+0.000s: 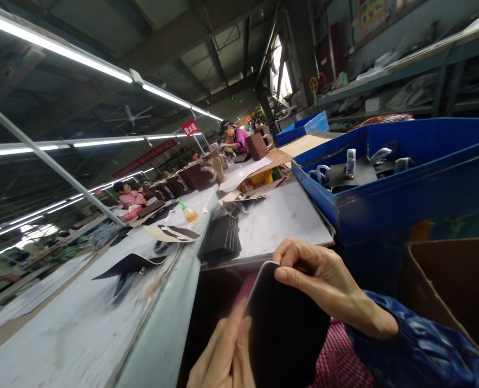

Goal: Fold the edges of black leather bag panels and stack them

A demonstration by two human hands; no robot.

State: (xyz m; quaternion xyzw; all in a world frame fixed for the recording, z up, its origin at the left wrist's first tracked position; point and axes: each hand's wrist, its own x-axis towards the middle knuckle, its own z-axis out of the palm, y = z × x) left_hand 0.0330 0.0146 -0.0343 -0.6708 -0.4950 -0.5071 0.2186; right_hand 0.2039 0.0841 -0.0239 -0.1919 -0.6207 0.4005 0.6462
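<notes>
Your right hand [324,285] pinches the top edge of the dark panel [283,328], and your left hand [223,355] grips its side at 7 o'clock. The panel is held over your lap, with a blue bin [404,199] at 2 o'clock.

A blue bin [404,210] stands right of stacked dark pieces [221,240].

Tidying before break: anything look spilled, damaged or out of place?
Nothing spilled or damaged shows. The dark panel sits smooth between left hand and right hand. Only the stack of dark pieces lies slightly fanned at the bench edge.
</notes>
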